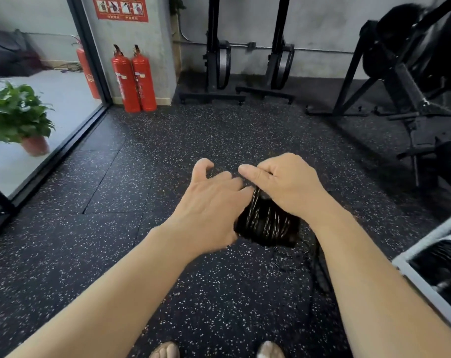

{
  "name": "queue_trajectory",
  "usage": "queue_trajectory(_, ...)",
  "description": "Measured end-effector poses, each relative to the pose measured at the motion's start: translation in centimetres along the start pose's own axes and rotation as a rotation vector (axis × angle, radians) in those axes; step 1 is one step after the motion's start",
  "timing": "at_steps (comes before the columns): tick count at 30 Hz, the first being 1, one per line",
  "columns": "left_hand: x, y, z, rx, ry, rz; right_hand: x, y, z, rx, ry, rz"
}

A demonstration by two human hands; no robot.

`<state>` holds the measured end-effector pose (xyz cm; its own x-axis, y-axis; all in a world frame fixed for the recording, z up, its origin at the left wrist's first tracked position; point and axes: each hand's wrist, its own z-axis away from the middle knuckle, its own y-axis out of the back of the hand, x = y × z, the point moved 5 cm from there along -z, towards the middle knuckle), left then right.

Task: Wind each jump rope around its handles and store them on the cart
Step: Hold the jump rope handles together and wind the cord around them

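Rope: black bundle (267,223), wound, held in the air between both hands, left of the cart (425,288).
Right hand (289,184): fingers clamped on the bundle's top.
Left hand (206,205): fingers apart, tips against the bundle's side, not gripping.
Risk: a blurred dark strand seems to trail below; if the end is untucked and the right grip eases, the turns could spring loose.
Counts: one bundle, one cart, two hands, three extinguishers (125,78), one plant (18,115).
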<state>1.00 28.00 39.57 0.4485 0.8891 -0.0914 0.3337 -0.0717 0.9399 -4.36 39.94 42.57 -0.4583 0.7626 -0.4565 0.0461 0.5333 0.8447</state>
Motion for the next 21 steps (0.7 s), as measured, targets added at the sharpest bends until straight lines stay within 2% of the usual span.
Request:
queue_trajectory(4,0.1,0.7,0.2,0.034,-0.105,0.074,1.2,-0.4,0.5,-0.109,-0.047,-0.235)
queue_trajectory(8,1.3,2.2,0.5,0.026,-0.153,0.223,2.5,-0.7,0.9,-0.167,-0.177,-0.475)
queue_trajectory(13,1.3,2.5,0.7,0.021,-0.116,0.234,3.1,-2.1,0.9,-0.240,-0.294,-0.605)
queue_trajectory(16,0.6,2.2,0.7,0.026,-0.064,0.212,3.0,-2.0,0.8,-0.182,-0.321,-0.619)
queue_trajectory(21,0.2,2.6,0.5,0.056,-0.018,0.210,2.7,-0.9,0.5,0.027,-0.285,-0.620)
